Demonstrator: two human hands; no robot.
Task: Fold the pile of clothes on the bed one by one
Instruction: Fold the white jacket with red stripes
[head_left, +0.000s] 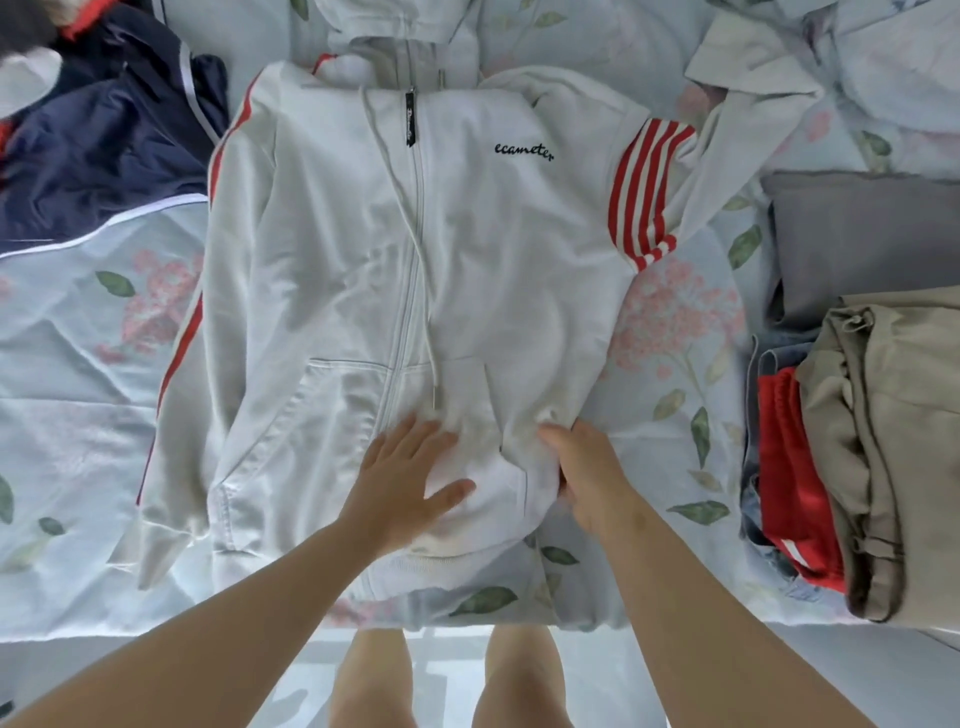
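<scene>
Plainly, the left hand (410, 478) is laid flat on the lower front of the white zip hoodie (337, 234), its fingers straight and spread, just right of the zip (410, 260). Beside it, the right hand (589, 480) is curled round the hoodie's lower side edge, where a bunch of fabric is gripped.

The hoodie is spread front-up in the middle of the floral bedsheet (78, 374) and zipped shut. A drawstring is trailed down the chest, and black lettering (524, 152) is stitched near the shoulder. A red stripe is carried down the sleeve on the view's left. The sleeve on the right, banded red and white (644, 192), is angled away toward the top.

A navy jacket (104, 145) is heaped at the upper left. At the right edge, a grey folded piece (872, 234), a red garment (789, 478) and a khaki folded garment (909, 441) are gathered together.
</scene>
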